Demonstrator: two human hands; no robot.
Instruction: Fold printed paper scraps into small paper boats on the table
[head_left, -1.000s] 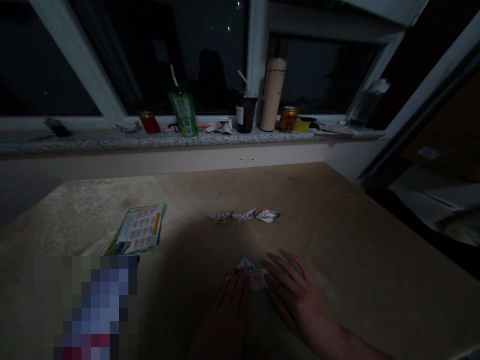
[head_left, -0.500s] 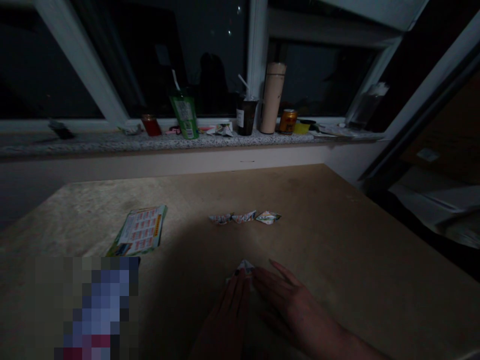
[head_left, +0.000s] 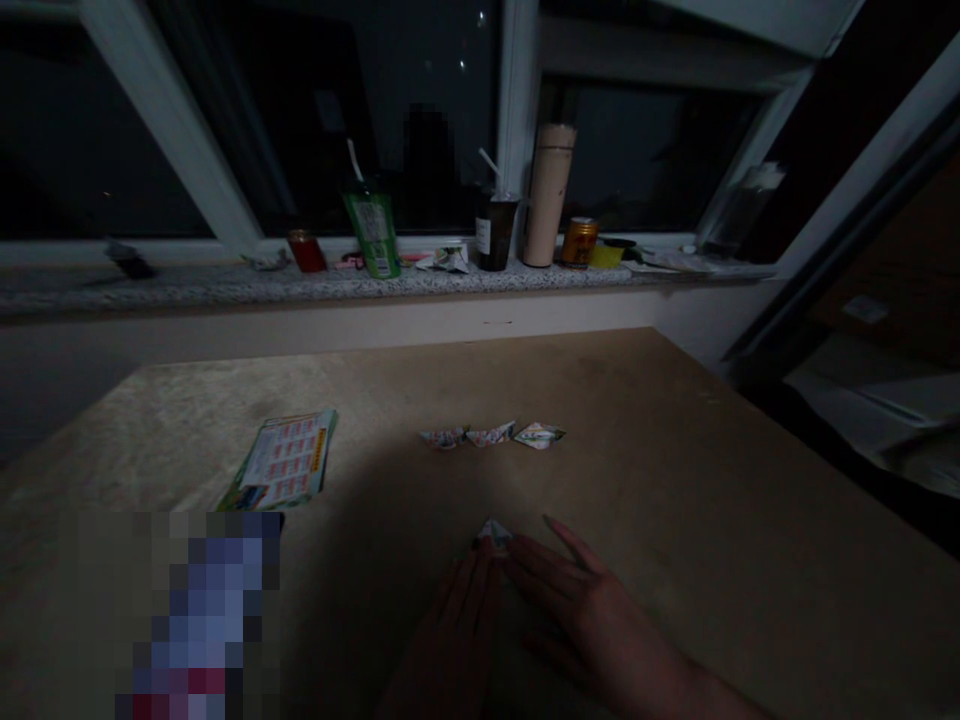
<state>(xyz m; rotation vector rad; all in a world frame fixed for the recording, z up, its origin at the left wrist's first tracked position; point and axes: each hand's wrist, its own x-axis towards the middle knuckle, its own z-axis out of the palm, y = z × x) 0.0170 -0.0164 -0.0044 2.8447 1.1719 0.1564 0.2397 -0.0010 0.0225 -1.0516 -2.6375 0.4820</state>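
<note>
Both my hands lie flat on a small folded printed paper piece [head_left: 493, 532] at the near middle of the dim wooden table [head_left: 675, 480]. My left hand [head_left: 457, 630] has its fingers stretched out over the paper's left part. My right hand [head_left: 585, 610] is spread, fingers pressing its right part, so only the paper's top tip shows. Further back on the table, three small folded paper pieces [head_left: 491, 436] sit in a row.
A printed flyer [head_left: 281, 470] lies on the table's left. The stone windowsill [head_left: 187, 285] carries a green drink carton [head_left: 373, 232], a dark cup with straw [head_left: 494, 228], a tall beige flask [head_left: 547, 195], a red can [head_left: 306, 250] and an orange can [head_left: 578, 242].
My right hand has slid left over the folded paper, covering more of it. The left hand has stayed pressed on it.
</note>
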